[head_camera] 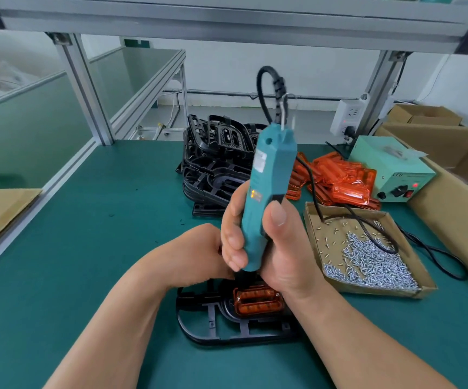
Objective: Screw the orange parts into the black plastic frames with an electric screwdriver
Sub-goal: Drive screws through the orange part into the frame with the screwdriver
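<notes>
Above the ribbed orange part [258,303] — right hand [283,256] grips teal screwdriver [270,175]; left hand [196,254] hold unclear.

green bench mat [86,220] | aluminium frame [86,88] | white wall [283,66]

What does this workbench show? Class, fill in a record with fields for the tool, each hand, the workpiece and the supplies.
tool: electric screwdriver, held nearly upright, amber light lit
right hand: right hand grips the screwdriver's body
left hand: left hand, fingers curled by the tool's lower end; what it holds is hidden
workpiece: black frame flat on the green mat, one orange part seated in it
supplies: screws in a cardboard tray; stack of black frames and pile of orange parts behind
</notes>
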The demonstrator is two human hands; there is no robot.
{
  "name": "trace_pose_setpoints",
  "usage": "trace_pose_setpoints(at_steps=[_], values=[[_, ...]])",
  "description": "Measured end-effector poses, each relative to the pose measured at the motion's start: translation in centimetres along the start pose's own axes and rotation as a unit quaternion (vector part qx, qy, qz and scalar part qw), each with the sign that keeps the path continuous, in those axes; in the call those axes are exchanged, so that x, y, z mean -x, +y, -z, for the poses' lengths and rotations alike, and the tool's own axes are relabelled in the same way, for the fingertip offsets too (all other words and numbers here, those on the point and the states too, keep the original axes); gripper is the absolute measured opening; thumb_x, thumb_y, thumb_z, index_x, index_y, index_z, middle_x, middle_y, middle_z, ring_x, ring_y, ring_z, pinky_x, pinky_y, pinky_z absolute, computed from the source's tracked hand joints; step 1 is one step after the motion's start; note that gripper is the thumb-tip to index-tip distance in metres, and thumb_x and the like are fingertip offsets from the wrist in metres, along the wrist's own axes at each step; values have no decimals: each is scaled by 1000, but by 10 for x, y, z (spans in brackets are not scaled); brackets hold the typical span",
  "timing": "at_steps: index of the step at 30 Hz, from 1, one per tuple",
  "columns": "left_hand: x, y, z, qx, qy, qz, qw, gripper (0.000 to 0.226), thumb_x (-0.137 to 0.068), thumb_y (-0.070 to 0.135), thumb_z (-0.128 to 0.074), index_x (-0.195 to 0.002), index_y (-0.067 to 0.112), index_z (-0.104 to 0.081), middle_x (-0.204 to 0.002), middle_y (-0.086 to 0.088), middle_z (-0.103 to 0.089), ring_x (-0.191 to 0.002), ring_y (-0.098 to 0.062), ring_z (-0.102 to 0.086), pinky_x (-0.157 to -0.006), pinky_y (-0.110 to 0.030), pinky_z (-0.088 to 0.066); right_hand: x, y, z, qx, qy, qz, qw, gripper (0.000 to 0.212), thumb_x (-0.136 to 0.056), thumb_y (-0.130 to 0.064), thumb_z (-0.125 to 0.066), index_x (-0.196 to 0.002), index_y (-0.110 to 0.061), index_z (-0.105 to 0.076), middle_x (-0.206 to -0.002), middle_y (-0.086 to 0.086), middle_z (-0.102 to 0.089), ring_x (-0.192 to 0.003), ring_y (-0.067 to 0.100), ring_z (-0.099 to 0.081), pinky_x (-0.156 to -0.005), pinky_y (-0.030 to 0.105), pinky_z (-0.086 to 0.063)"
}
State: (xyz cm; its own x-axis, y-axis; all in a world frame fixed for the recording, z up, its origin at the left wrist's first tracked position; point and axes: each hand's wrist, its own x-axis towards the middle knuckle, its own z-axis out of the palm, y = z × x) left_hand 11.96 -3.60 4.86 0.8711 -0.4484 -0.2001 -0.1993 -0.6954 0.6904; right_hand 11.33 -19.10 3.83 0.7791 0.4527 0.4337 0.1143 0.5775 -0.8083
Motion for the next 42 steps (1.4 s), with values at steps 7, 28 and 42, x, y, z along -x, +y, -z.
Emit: trace_pose_setpoints(at_steps=[7, 28, 42], values=[[8, 16, 3, 64, 26, -30, 997, 41, -95, -15, -40, -72, 19, -44, -51, 23, -58, -65, 20, -55, -70, -2, -41, -2, 5, -7, 73, -52, -25, 996, 61, -92, -67, -73, -100, -9, -55, -72, 11, -53, -49, 22, -47, -52, 31, -43], [9, 8, 0, 30, 19, 1, 999, 51, -96, -5, -51, -62, 32, -52, -54, 31, -57, -65, 15, -53, -70, -3, -40, 0, 8, -5, 37, -54, -19, 998, 70, -90, -70, -72, -114, -6, -58, -74, 9, -55, -51, 19, -50, -51, 31, -43], [4, 0, -8, -7, 32, -39, 999, 7, -77, 34, -57, -71, 35, -56, -70, 13, -62, -66, -4, -55, -65, -30, -53, -1, -1, -1, 32, -27, 15, 999, 67, -85, -71, -76, -107, -9, -63, -68, 10, -58, -47, 18, -52, -45, 37, -39]])
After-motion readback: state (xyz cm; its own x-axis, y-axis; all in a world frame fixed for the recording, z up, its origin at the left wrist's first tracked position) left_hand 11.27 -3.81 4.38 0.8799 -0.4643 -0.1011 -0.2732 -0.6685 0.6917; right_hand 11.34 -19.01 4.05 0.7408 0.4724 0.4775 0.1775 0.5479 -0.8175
